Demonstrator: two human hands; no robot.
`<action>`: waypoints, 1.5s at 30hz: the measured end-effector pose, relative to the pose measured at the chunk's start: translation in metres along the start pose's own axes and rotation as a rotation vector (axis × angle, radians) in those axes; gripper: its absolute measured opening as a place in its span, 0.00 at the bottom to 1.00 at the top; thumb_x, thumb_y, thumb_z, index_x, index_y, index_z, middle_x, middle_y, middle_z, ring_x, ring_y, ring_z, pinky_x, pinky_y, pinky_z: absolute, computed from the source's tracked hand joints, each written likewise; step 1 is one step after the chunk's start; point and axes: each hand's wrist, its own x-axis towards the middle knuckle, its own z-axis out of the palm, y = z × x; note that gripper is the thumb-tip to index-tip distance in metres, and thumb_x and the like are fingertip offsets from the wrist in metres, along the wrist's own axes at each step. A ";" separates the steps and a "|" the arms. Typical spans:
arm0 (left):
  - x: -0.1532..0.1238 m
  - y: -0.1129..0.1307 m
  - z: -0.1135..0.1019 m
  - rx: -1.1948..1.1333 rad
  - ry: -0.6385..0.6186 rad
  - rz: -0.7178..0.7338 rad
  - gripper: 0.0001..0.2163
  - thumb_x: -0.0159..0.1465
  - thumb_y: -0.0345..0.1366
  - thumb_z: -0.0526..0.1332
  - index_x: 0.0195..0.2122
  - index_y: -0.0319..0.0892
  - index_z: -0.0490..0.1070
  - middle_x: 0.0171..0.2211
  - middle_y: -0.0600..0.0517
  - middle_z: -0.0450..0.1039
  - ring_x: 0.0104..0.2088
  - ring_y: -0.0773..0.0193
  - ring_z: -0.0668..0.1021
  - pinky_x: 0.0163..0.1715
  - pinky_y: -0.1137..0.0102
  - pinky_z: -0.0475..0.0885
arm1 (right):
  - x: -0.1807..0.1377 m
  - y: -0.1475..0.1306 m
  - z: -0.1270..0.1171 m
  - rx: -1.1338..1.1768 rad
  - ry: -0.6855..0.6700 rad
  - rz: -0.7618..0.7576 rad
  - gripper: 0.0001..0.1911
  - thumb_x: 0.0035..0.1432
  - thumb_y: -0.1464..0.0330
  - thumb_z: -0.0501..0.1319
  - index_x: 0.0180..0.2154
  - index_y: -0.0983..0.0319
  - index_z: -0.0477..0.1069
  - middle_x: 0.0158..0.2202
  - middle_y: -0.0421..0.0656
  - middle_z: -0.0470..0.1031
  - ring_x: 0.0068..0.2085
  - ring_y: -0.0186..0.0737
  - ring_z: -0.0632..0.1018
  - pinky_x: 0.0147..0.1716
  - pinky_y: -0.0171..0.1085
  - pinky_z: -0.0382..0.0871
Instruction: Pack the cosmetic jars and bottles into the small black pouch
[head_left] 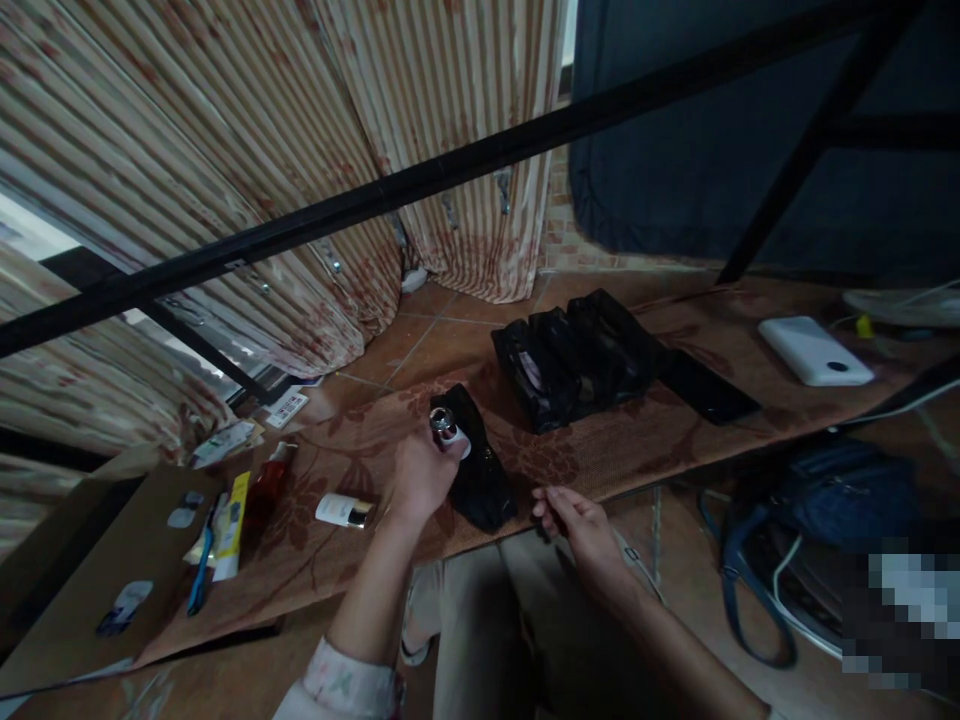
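Observation:
My left hand (426,470) is closed around a small white bottle with a shiny silver cap (442,424), held over the far part of a black mesh pouch (484,480). The pouch lies lengthwise on the cloth-covered bench, partly behind the left hand. Just right of the pouch's near end, my right hand (574,520) has its fingers curled in toward the thumb, and nothing shows in them. A black organizer bag with several compartments (574,360) lies farther back. Left of the left hand, a white bottle with a shiny cap (343,511) lies on its side.
On the left are a red bottle (271,478), a yellow tube (237,525), a blue toothbrush (200,575) and a cardboard box (142,560). A black phone (709,387) and white power bank (814,350) lie right. A dark metal bar (375,195) crosses behind the bench.

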 end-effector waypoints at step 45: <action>0.006 -0.007 0.014 0.292 -0.204 0.095 0.07 0.59 0.29 0.55 0.40 0.40 0.65 0.35 0.47 0.74 0.38 0.62 0.77 0.38 0.71 0.68 | 0.006 -0.004 0.004 -0.088 -0.039 0.050 0.19 0.46 0.55 0.66 0.35 0.62 0.76 0.29 0.42 0.75 0.25 0.30 0.69 0.22 0.29 0.61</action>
